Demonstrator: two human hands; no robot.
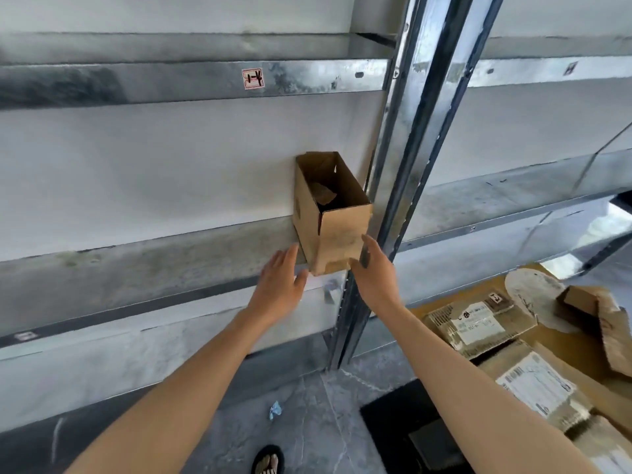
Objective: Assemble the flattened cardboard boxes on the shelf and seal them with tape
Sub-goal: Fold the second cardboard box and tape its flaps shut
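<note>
An assembled brown cardboard box (333,230) stands with its top open on the metal shelf (154,265), close to the steel upright. A loose scrap of cardboard lies inside it. My left hand (280,285) reaches toward the box's lower left corner with straight fingers, just short of touching it. My right hand (371,268) is at the box's lower right corner, fingers extended along its front face. Neither hand holds anything. No tape shows in view.
A steel shelf upright (407,165) runs just right of the box. Several flattened and labelled cardboard boxes (485,323) lie in a pile at lower right. A black mat (403,432) and a small blue scrap (275,409) lie on the grey floor.
</note>
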